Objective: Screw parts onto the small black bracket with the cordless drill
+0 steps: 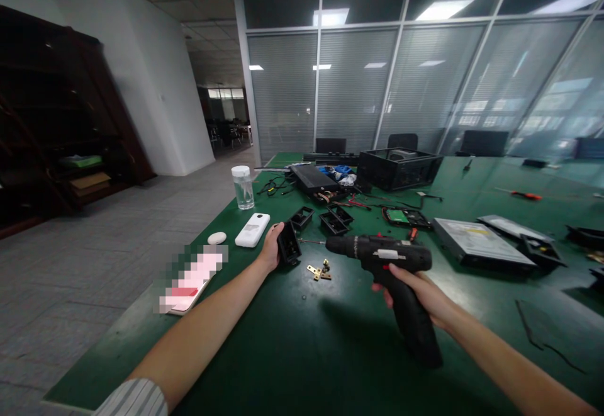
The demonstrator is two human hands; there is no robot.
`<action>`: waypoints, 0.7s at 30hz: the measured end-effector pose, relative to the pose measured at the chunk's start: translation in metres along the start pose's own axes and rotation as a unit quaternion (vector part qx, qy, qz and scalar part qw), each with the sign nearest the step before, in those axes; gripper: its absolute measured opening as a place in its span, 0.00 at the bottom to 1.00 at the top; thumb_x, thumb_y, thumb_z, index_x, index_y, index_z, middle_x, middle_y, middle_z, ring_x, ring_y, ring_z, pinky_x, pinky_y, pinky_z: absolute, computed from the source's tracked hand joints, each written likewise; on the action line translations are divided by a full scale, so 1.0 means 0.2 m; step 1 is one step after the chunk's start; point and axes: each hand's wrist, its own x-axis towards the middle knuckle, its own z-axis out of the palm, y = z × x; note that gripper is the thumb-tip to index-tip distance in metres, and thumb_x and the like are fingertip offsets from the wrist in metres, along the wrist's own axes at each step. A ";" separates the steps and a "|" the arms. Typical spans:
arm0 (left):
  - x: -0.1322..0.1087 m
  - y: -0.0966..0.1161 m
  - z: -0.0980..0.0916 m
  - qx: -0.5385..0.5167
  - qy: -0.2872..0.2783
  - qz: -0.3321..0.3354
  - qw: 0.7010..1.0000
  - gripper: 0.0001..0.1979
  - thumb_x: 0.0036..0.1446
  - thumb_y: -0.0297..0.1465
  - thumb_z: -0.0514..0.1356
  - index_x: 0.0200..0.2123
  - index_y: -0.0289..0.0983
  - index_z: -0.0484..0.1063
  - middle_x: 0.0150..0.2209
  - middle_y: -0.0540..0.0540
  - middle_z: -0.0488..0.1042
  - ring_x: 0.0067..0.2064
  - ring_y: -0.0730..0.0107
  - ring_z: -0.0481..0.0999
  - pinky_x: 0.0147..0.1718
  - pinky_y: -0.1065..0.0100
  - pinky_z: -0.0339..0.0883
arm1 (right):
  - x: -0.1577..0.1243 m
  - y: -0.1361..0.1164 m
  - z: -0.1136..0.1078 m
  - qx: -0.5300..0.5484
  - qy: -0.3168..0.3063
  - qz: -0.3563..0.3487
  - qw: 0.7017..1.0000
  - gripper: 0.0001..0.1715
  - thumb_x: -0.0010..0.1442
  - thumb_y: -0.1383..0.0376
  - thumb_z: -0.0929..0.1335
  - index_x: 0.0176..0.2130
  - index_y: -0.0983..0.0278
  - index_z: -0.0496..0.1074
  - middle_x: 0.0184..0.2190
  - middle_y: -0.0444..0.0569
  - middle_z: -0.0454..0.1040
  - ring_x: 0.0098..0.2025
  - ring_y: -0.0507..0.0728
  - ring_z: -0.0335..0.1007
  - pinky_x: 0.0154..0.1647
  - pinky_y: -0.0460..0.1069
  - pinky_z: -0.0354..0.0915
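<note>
Right grip (418, 295) wrapped round black drill (377, 254) handle; left grip (270, 247) pinching small black bracket (289, 244), upright.

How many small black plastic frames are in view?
4 black plastic frames. One is in the left hand; three lie on the table beyond it: one left, two close together right. Others may hide among the cables.
</note>
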 end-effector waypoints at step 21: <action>0.10 -0.03 -0.04 0.289 0.082 0.175 0.938 0.16 0.48 0.34 0.58 0.42 0.38 0.65 0.44 0.43 0.69 0.49 0.60 0.65 0.49 0.61 0.54 | 0.02 0.09 -0.15 0.182 -0.083 -0.030 0.979 0.24 0.55 0.54 0.59 0.36 0.70 0.72 0.25 0.54 0.74 0.22 0.55 0.66 0.23 0.48 0.61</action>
